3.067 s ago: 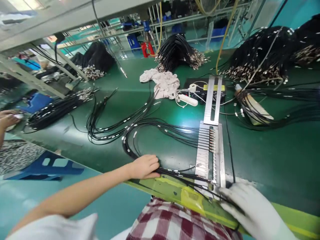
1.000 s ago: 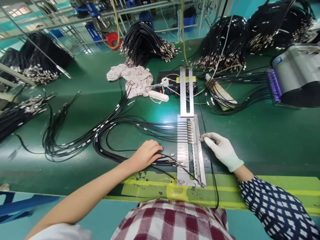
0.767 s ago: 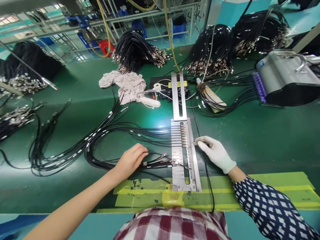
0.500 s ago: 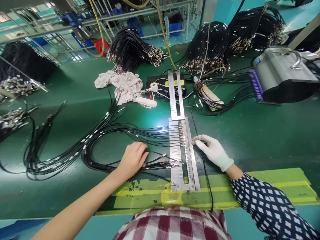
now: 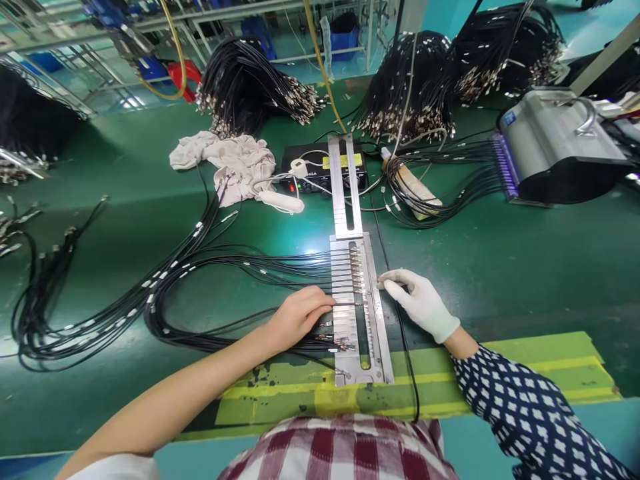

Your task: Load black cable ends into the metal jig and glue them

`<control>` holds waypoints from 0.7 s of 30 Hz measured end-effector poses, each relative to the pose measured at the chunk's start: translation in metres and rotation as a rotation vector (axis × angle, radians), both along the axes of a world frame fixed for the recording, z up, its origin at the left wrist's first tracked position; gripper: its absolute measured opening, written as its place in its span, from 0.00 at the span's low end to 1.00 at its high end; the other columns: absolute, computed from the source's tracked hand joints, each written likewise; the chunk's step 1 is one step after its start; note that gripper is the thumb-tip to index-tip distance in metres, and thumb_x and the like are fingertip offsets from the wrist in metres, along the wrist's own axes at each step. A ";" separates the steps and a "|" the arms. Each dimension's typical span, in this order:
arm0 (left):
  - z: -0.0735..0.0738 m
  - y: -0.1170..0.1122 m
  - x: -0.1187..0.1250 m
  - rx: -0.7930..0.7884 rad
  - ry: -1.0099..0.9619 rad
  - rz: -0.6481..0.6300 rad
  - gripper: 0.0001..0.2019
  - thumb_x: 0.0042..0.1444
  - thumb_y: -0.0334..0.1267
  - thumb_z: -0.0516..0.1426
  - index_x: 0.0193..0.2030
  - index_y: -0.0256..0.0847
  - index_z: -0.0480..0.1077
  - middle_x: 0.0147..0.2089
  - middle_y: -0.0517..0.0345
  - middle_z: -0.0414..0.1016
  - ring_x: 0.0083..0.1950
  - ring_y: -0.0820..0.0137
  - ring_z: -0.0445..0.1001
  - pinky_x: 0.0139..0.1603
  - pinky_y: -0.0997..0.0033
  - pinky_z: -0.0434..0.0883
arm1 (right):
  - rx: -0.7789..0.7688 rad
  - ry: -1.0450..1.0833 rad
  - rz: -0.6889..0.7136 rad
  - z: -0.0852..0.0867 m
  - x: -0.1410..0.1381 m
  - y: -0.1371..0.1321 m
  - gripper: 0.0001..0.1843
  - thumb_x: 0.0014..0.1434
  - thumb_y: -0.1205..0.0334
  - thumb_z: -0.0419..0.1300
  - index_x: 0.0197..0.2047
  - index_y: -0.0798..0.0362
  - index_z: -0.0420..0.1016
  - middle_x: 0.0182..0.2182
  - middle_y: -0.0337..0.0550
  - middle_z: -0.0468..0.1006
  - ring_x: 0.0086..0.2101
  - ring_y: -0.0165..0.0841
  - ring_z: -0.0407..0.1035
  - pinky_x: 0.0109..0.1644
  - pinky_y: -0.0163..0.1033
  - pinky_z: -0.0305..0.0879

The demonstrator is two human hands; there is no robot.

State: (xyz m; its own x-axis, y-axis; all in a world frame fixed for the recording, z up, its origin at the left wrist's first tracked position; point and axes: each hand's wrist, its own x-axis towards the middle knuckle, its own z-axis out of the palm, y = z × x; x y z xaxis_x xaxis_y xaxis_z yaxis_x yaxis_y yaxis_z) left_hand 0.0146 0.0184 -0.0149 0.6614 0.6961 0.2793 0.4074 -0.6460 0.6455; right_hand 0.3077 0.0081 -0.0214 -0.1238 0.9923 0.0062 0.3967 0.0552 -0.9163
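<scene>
My left hand [image 5: 300, 319], bare, pinches a black cable [image 5: 347, 304] at the left edge of a slotted metal fixture [image 5: 346, 368]. The cable's end reaches over the slot. Above it, several cables [image 5: 300, 265] lie side by side across the fixture, their metal ends in a row. Below my left hand, loose cable ends [image 5: 343, 345] rest bunched on the fixture; part of their length is hidden under the hand. My right hand [image 5: 423, 303], in a white glove, has thumb and forefinger together at the fixture's right edge. What they hold, if anything, is too small to make out.
Behind the fixture are a black control box [image 5: 320, 160], a white cloth [image 5: 245, 163] and a glue-like tube [image 5: 413, 190]. At right, a metal machine [image 5: 560, 147] with purple light holds cables. Cable bundles [image 5: 250, 83] line the back. Yellow tape [image 5: 525, 367] runs along the front edge.
My left hand has moved right to the fixture and now pinches one cable across it, below the row. The right hand stays at the fixture's edge. The view has shifted slightly.
</scene>
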 end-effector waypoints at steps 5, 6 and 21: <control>-0.002 0.018 0.000 0.122 0.098 -0.076 0.15 0.69 0.34 0.48 0.53 0.41 0.74 0.40 0.52 0.75 0.40 0.69 0.74 0.42 0.70 0.74 | 0.034 -0.052 0.009 -0.001 0.001 0.000 0.12 0.64 0.54 0.56 0.43 0.50 0.78 0.41 0.45 0.83 0.43 0.41 0.77 0.50 0.47 0.73; -0.002 0.019 -0.001 0.131 0.114 -0.079 0.15 0.69 0.33 0.47 0.53 0.41 0.73 0.40 0.52 0.75 0.41 0.69 0.74 0.43 0.70 0.74 | 0.046 -0.056 0.011 -0.001 0.001 0.000 0.12 0.64 0.55 0.56 0.43 0.50 0.78 0.41 0.45 0.82 0.43 0.41 0.77 0.50 0.47 0.73; 0.008 0.018 0.001 0.203 0.217 -0.146 0.16 0.67 0.27 0.46 0.55 0.39 0.70 0.41 0.51 0.74 0.42 0.68 0.72 0.44 0.70 0.72 | 0.051 -0.057 0.017 0.003 0.000 0.000 0.11 0.65 0.55 0.56 0.42 0.49 0.78 0.40 0.44 0.82 0.42 0.39 0.76 0.49 0.45 0.72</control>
State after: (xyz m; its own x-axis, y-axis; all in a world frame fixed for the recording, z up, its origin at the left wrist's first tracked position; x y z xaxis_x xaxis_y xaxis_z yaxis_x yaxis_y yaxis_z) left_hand 0.0153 0.0363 -0.0068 0.8091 0.5342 0.2447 0.4150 -0.8144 0.4057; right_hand 0.3074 0.0080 -0.0186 -0.1418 0.9887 0.0490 0.4466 0.1081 -0.8882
